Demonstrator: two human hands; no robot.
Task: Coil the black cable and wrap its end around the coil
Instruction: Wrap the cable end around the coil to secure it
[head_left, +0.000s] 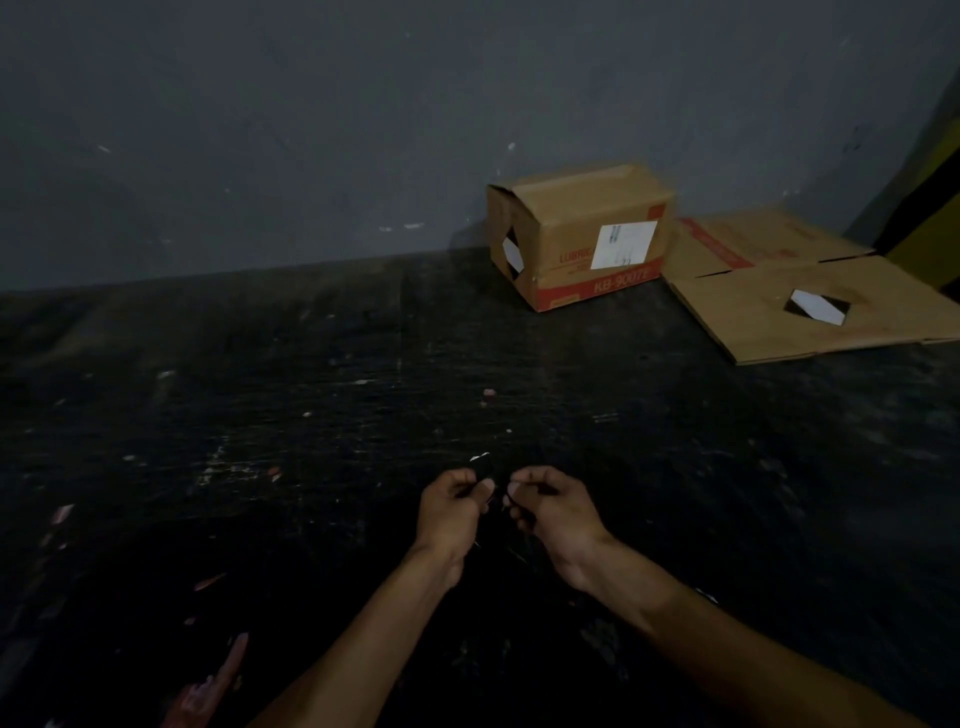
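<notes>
Both hands meet low in the middle of the head view, over a dark floor. My left hand pinches the black cable, whose plug end with a pale metal tip pokes up just above the thumb. My right hand is closed on the cable a few centimetres to the right. The cable is thin and nearly the same colour as the floor, so most of its length and any loops are hard to make out between and below the hands.
A closed cardboard box with a red band and white label stands against the grey wall at the back right. A flattened cardboard sheet lies on the floor right of it. The floor is dark and scuffed with pale specks.
</notes>
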